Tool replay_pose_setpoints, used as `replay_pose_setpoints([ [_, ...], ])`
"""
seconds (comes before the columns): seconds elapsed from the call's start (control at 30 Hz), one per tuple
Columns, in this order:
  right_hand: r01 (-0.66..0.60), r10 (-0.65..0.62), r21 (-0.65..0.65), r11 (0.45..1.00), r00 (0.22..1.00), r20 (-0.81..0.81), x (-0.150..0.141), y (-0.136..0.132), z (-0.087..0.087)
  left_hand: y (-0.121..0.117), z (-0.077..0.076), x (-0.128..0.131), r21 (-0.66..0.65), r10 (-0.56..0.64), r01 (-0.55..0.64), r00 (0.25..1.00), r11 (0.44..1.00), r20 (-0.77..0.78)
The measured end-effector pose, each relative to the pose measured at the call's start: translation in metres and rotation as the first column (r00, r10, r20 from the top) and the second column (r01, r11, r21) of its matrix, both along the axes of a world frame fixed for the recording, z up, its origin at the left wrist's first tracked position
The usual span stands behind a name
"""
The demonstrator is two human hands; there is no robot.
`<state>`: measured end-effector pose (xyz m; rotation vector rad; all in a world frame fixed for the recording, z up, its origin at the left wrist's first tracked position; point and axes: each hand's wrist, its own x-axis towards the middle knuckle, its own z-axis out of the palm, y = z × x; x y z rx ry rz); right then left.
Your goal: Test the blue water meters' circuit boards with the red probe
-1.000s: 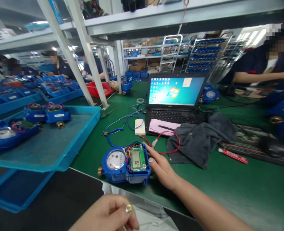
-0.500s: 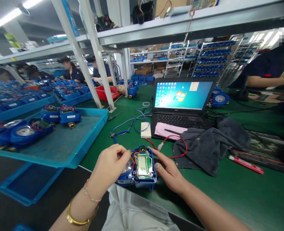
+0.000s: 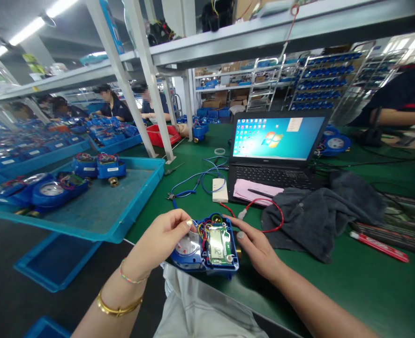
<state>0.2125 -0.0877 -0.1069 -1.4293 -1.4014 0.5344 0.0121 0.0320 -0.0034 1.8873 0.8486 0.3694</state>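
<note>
A blue water meter lies at the table's front edge with its electronics side uncovered. Its circuit board carries a lit-looking display, with red, yellow and black wires bunched beside it. Over the round clear dial window, my left hand has thumb and forefinger pinched together near the wires; what is between the fingertips is too small to make out. My right hand rests along the meter's right side, fingers apart, the forefinger reaching its top corner. A brass fitting shows partly beside the right thumb.
Behind the meter stand a laptop, a small white box with cables, and blue-handled cutters. A grey cloth and red marker lie right. Left is a blue tray of meters. Co-workers sit beyond.
The view has swung slightly left, so things appear farther right. My left fingers have shifted a little off the dial window, which shows more. My right hand stays beside the meter.
</note>
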Motion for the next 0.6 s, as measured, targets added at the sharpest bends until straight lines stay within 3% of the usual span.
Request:
replay_pose_setpoints([
  [0.07,0.009,-0.007,-0.030,1.000,0.999,0.043,0.010,0.018,0.008,-0.003,-0.001,-0.001,-0.001,0.005,-0.005,1.000,1.000,0.031],
  [0.17,-0.033,0.049,-0.106,0.994,0.987,0.156,0.022,0.065,0.021,-0.008,-0.004,-0.001,0.017,0.006,-0.007,0.998,1.000,0.060],
  [0.27,-0.131,0.198,-0.227,0.965,0.934,0.299,0.021,0.122,0.032,-0.010,-0.007,-0.003,0.056,0.017,-0.021,0.996,0.998,0.083],
  [0.37,-0.237,0.372,-0.340,0.910,0.829,0.417,0.009,0.168,0.037,-0.009,-0.012,-0.004,0.096,0.035,-0.045,0.994,0.994,0.103],
  [0.5,-0.345,0.559,-0.467,0.814,0.685,0.467,-0.008,0.198,0.032,-0.009,-0.017,-0.006,0.111,0.043,-0.057,0.991,0.992,0.123],
  [0.6,-0.382,0.609,-0.496,0.780,0.644,0.462,-0.016,0.201,0.025,-0.007,-0.020,-0.007,0.104,0.050,-0.064,0.990,0.992,0.136],
])
